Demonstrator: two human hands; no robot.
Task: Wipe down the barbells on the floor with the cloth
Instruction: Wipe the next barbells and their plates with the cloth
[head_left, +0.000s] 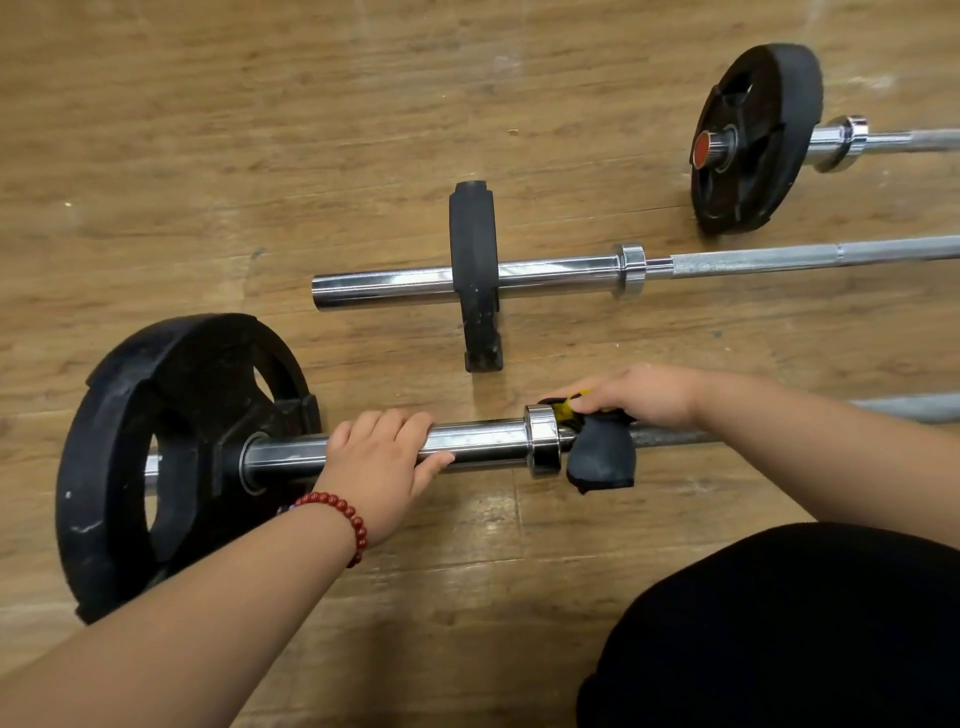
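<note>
Three barbells lie on the wooden floor. The nearest barbell (483, 441) carries a black plate (171, 452) at its left end. My left hand (384, 457), with a red bead bracelet on the wrist, grips its chrome sleeve, fingers curled over the top. My right hand (639, 392) holds a dark cloth with a yellow patch (602, 452) wrapped over the shaft, right beside the collar ring. The middle barbell (561, 273) has a black clamp collar (474, 260) on its sleeve. The far barbell (883, 140) bears another black plate (753, 140).
My knee in black clothing (789, 623) fills the lower right corner. Bare wooden floor (311, 130) stretches beyond the bars at the upper left.
</note>
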